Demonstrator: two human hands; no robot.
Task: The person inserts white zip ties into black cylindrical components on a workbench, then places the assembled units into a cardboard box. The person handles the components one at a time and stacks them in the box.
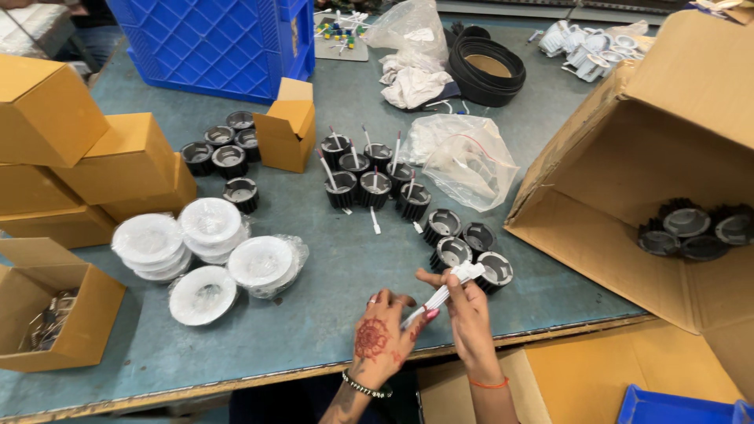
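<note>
Both hands are working one small wire lead with a white connector [465, 272] right at the near edge of the grey-blue table [330, 314]: the right hand [470, 310] pinches it up by the connector end, and the left hand [382, 334] has its fingertips closed on the lower end of the white wires. I'd say the trick here is to keep the pinch close to the plug so the thin wires don't kink, and hold it low over the table. Just beyond the fingers sits a cluster of four black finned heat-sink housings [463, 245], almost touching the connector, so there's not much elbow room that way. Further back is a group of housings with leads already sticking up [373, 182], plus a loose plastic bag [463, 157]. The big open cardboard box [667, 180] crowds the right side, and stacks of white round covers [208, 251] lie well off to the left.
</note>
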